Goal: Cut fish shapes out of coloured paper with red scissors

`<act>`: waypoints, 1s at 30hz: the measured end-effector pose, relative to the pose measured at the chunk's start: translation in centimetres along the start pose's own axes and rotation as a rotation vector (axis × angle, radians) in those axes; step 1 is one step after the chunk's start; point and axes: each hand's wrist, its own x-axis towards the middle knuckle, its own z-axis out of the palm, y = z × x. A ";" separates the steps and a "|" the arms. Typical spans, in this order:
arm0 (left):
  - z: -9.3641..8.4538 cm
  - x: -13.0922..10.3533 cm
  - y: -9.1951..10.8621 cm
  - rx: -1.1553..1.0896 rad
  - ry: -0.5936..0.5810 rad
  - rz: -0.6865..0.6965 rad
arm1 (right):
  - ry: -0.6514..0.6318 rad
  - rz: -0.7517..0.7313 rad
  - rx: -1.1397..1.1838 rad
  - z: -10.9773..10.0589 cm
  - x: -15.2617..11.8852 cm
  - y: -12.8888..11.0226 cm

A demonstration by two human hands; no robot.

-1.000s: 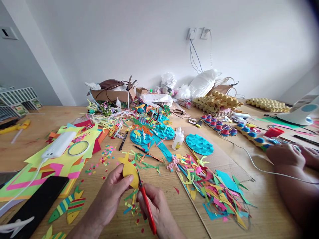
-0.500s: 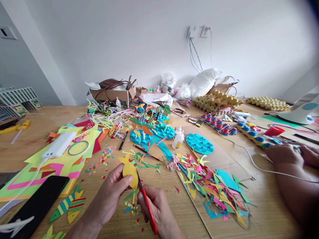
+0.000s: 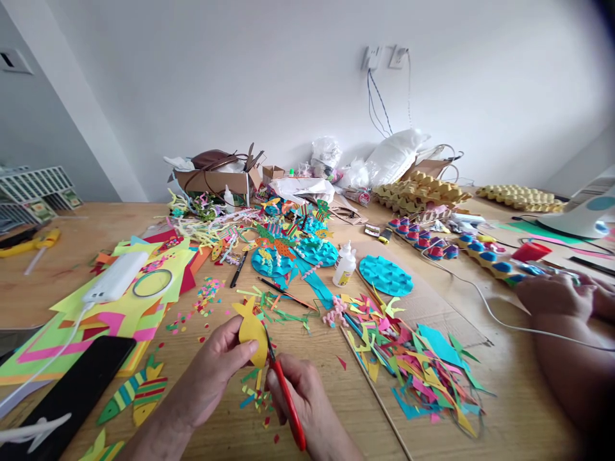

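Note:
Between thumb and fingers my left hand [image 3: 214, 358] pinches a yellow paper fish [image 3: 252, 331], tail pointing up and away from me. My right hand [image 3: 302, 390] is wrapped round red-handled scissors [image 3: 288, 400], whose dark blades lie along the fish's right edge. Small paper scraps [image 3: 262, 400] are scattered on the table beneath and between my hands. Striped paper fish [image 3: 150, 396] lie left of my left forearm. To the right of my right hand spreads a heap of coloured paper offcuts [image 3: 427, 378], with a thin wooden stick [image 3: 375, 392] alongside.
At left, a white power bank [image 3: 115, 276] rests on coloured paper sheets, near a black phone [image 3: 72, 400]. Glue bottles [image 3: 344, 266] stand mid-table beside a blue egg-carton oval [image 3: 385, 276]. Another person's hand [image 3: 555, 296] works at far right, by painted egg-carton strips. A white cable [image 3: 485, 304] crosses there.
My hands, the fish and the scissors hold nearly the same pose. The whole view has shifted very slightly. The other person's hand at right has moved a little.

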 end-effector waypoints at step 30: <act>-1.3 -0.1 -0.1 0.026 -0.123 -0.016 | 0.000 -0.072 -0.111 -0.4 0.0 0.5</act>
